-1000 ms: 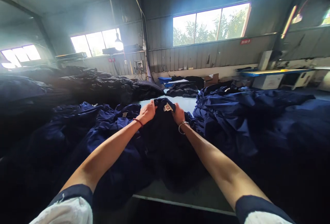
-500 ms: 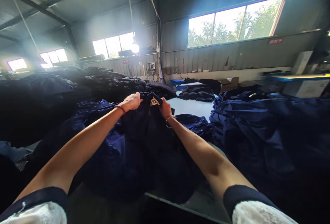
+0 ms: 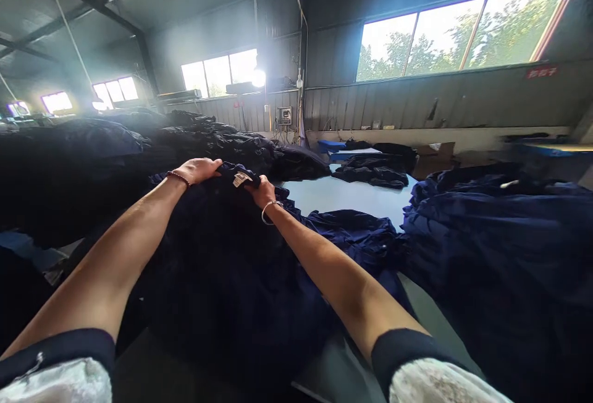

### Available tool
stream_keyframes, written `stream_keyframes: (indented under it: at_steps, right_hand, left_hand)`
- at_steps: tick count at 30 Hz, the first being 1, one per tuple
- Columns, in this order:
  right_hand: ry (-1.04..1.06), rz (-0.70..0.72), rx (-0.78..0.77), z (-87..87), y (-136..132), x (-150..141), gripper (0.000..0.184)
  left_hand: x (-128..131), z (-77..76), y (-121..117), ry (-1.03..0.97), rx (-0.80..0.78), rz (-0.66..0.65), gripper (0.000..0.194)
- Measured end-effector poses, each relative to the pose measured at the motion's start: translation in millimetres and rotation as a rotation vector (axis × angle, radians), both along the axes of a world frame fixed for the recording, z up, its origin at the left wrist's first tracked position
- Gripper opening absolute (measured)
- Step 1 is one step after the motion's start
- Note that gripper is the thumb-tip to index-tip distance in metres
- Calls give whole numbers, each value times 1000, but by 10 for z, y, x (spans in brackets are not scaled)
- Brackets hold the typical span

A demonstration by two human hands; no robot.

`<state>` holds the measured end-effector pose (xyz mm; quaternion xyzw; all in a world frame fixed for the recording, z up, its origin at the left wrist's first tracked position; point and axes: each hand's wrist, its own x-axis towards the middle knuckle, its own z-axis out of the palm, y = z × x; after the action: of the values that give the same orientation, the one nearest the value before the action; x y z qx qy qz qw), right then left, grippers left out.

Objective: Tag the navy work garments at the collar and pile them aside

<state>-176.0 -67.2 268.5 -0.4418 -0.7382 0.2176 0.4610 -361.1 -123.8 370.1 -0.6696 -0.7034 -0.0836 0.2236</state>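
A dark navy garment (image 3: pixel 222 248) lies spread in front of me over a heap of similar clothes. Its collar end carries a small white label (image 3: pixel 241 179). My left hand (image 3: pixel 198 170) rests on the collar's left side with fingers curled into the cloth. My right hand (image 3: pixel 262 191), with a metal bangle on the wrist, pinches the collar just right of the label. Both arms are stretched forward and to the left.
Piles of navy garments sit at the right (image 3: pixel 491 236) and darker heaps at the left (image 3: pixel 92 156). A pale table surface (image 3: pixel 343 196) shows between them, with more folded dark clothes (image 3: pixel 375 171) farther back. Windows line the far wall.
Both hands have carried the garment's collar to the left and slightly farther away. My view has turned left, so the right-hand pile now sits further right.
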Motion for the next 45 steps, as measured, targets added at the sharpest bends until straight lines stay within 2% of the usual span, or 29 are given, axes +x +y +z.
stream_keyframes:
  at_steps: [3, 5, 9, 12, 15, 20, 23, 28, 32, 37, 45]
  right_hand:
    - [90, 85, -32, -28, 97, -132, 47]
    - [148, 159, -23, -78, 206, -162, 58]
    - [188, 283, 51, -239, 518, -102, 69]
    - [199, 300, 102, -369, 775, -11, 69]
    - [183, 274, 158, -469, 1005, 83, 66]
    - [88, 108, 202, -619, 1310, 196, 56]
    - [35, 51, 266, -765, 1449, 200, 54]
    - [-21, 2, 270, -1090, 1681, 130, 61]
    - [-88, 18, 240, -1333, 1891, 62, 71]
    - [-251, 1, 218, -1577, 2067, -18, 91]
    - [-471, 8, 38, -1832, 2189, -17, 107]
  left_hand:
    - [-159, -72, 106, 203, -126, 42, 31]
    - [-223, -150, 179, 242, -106, 72, 31]
    - [-275, -410, 417, 179, -31, 79, 28]
    - [-242, -639, 652, 98, 50, 58, 27]
    - [-161, -830, 877, 52, 114, 45, 30]
    - [-15, -1099, 1200, 36, 166, 71, 37]
    - [40, -1285, 1387, -3, 210, 99, 39]
    - [59, -1597, 1668, -86, 253, 190, 41]
    - [3, -1828, 1841, -130, 281, 223, 43]
    - [-111, -2127, 1975, -146, 207, 197, 51]
    - [-274, -2500, 2143, -182, -2, 158, 61]
